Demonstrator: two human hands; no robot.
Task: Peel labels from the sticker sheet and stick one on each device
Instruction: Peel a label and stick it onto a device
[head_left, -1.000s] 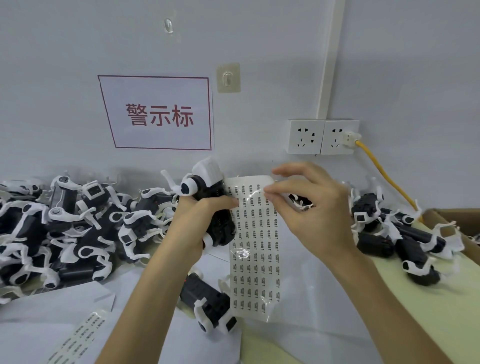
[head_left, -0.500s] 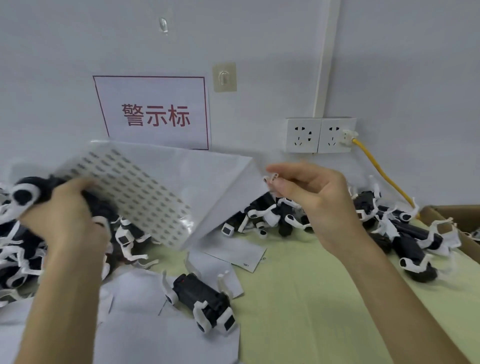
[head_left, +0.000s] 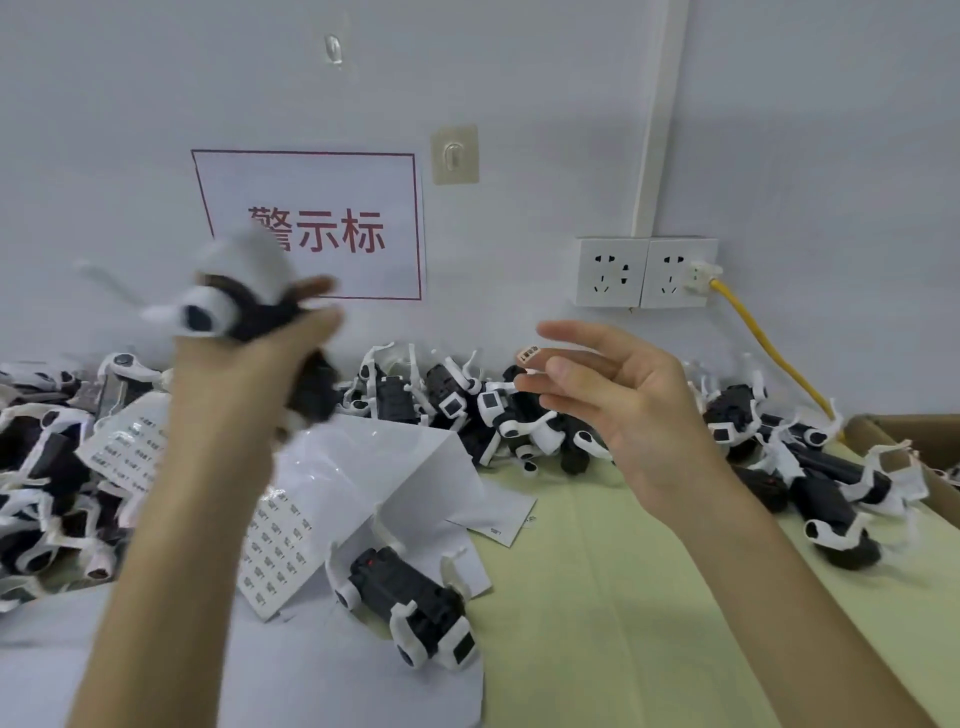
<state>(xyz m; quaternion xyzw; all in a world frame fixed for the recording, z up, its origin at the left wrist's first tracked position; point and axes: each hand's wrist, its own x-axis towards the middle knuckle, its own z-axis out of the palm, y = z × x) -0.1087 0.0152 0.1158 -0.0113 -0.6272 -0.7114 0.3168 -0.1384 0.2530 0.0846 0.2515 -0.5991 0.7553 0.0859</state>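
Note:
My left hand (head_left: 244, 384) grips a black-and-white device (head_left: 234, 301) and holds it raised before the wall; it is blurred by motion. My right hand (head_left: 613, 395) hovers at mid height with a small peeled label (head_left: 527, 356) pinched at its fingertips, the other fingers loosely spread. The sticker sheet (head_left: 275, 545) lies folded on the table below my left arm, rows of labels showing. A second label sheet (head_left: 130, 452) rests on the left pile. One device (head_left: 410, 603) lies alone on white paper near the front.
Piles of black-and-white devices sit at the left (head_left: 41, 467), along the wall (head_left: 467, 410) and at the right (head_left: 810, 467). A cardboard box (head_left: 909, 441) stands at the right edge. Wall sockets (head_left: 644, 273) with a yellow cable (head_left: 753, 338) are behind.
My left hand let the sticker sheet drop onto the table and swung the device up toward the centre. My right hand kept the peeled label and spread its fingers.

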